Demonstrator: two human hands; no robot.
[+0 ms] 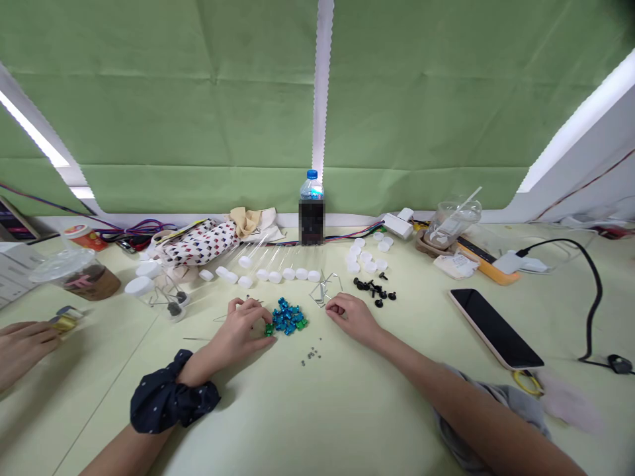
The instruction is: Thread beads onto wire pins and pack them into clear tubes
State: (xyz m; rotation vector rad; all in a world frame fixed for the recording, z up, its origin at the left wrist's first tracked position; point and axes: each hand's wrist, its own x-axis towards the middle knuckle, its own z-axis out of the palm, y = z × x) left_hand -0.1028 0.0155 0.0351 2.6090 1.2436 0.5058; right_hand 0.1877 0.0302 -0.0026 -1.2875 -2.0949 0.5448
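Observation:
My left hand (241, 328) rests on the table with thumb and fingers apart, curved beside a small green metallic part (268, 329); whether it touches the part, I cannot tell. Just right of it lies a pile of blue metallic parts (288, 317) with another green one (301, 324) at its edge. My right hand (351, 316) is closed in a pinch near several L-shaped metal keys (322, 291); what its fingertips hold is hidden. Black round-headed screws (377, 288) lie behind that hand. Tiny grey pieces (311, 355) are scattered between the two hands.
White-capped clear tubes (275, 276) lie behind the pile, and loose white caps (367, 258) sit to their right. A bottle (312, 188) stands at the back. A phone (496, 327) lies at right, a drink cup (84, 274) at left. Another person's hand (24, 347) is at far left.

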